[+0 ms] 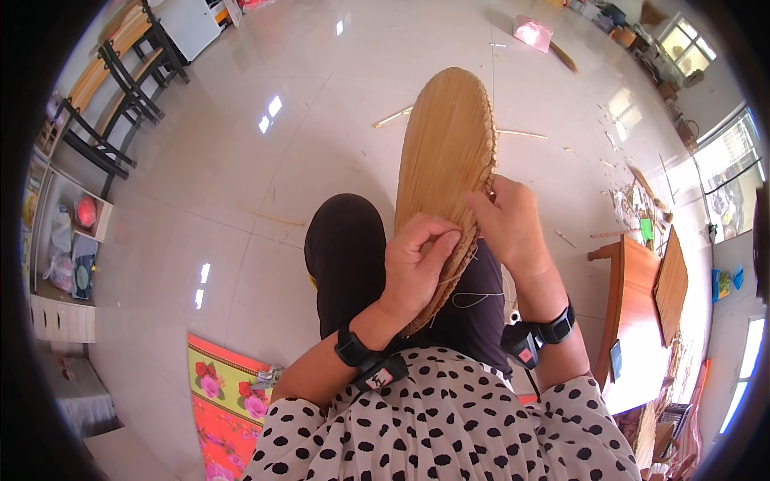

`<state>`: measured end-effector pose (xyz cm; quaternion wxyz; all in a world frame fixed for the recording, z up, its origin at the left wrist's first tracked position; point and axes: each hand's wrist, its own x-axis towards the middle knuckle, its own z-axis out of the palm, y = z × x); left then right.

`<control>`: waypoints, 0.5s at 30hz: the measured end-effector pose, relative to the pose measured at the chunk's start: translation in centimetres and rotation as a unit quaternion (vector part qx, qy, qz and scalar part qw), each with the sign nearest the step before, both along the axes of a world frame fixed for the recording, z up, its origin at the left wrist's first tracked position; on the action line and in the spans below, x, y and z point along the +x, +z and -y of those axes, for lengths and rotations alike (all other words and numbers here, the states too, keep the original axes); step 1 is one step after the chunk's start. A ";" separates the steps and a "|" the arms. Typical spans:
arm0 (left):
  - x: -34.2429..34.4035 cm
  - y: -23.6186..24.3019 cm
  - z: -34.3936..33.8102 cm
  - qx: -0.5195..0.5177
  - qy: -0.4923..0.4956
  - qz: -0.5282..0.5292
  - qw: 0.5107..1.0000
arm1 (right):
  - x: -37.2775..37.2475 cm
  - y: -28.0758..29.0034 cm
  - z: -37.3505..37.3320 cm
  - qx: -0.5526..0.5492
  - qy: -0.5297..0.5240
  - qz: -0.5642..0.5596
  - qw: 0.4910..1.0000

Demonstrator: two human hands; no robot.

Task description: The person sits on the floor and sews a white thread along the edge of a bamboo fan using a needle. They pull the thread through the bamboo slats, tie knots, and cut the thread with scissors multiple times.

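Observation:
A long, rounded tan straw panel point(441, 144) with a braided edge stands tilted over my lap. Its flat face is made of narrow lengthwise strips. At the lower right edge, my left hand point(417, 260) is closed, thumb and forefinger pinched at the braid; a thin strand seems to run between them. Higher up the same edge, my right hand point(509, 220) is closed around the braid, its fingertips partly hidden behind the panel. A loose loop of pale thread point(479, 297) hangs below the edge, over my dark trousers.
Wooden chairs point(112, 104) and a shelf unit point(68, 216) line the left side. A floral mat point(220, 401) lies at lower left. To the right stands a wooden table point(630, 297), with straw scraps point(634, 196) beyond it. A pink object point(533, 34) sits on the far floor.

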<state>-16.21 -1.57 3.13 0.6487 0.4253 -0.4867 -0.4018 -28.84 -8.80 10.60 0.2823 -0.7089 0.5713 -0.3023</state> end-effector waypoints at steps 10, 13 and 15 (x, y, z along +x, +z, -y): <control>6.9 1.9 1.3 -0.055 0.033 -0.275 0.959 | -0.3 0.4 -0.2 0.013 0.005 -0.013 1.000; 7.9 2.9 0.4 0.007 -0.059 -0.377 0.924 | -0.2 0.0 -0.1 -0.012 0.011 -0.038 0.999; 10.3 3.2 0.0 0.021 -0.070 -0.414 0.907 | 0.2 0.5 -0.3 -0.014 0.017 -0.044 0.999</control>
